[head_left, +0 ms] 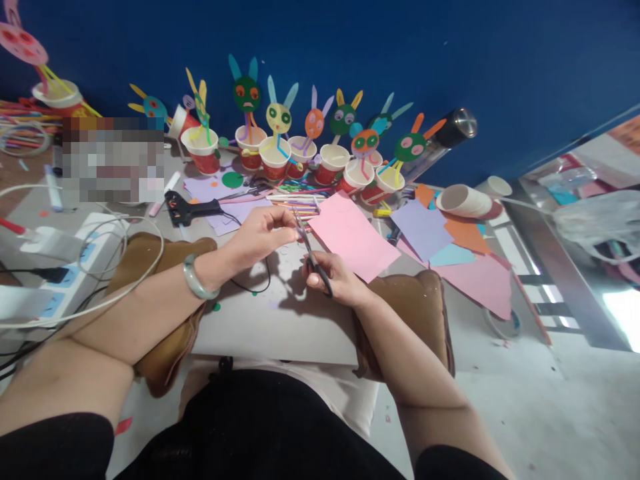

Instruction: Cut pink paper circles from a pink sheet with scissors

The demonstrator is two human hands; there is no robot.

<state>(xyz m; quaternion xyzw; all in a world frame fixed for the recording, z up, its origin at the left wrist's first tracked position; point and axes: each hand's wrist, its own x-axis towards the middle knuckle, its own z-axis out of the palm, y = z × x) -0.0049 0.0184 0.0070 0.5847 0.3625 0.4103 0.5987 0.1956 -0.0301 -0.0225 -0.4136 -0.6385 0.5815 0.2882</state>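
Observation:
My right hand (336,275) grips a pair of dark-handled scissors (311,252), its fingers in the loops and the blades pointing up and away. Close by the blades, my left hand (267,232) is pinched closed, a pale bracelet on its wrist. Whatever lies between those fingertips is too small to name; a hint of purple shows there. Just beyond the scissors lies a pink paper sheet (353,237). A black glue gun (193,209) rests left of my left hand, near purple paper (240,217).
Red-and-white paper cups (275,160) with rabbit-faced paper figures (279,119) line the blue wall. Left are a power strip (75,260) and a white cable (161,250). Coloured sheets (423,227), fallen paper cups (463,201) and a flask (440,143) stand or lie right. Brown cushions (410,310) flank the table's near edge.

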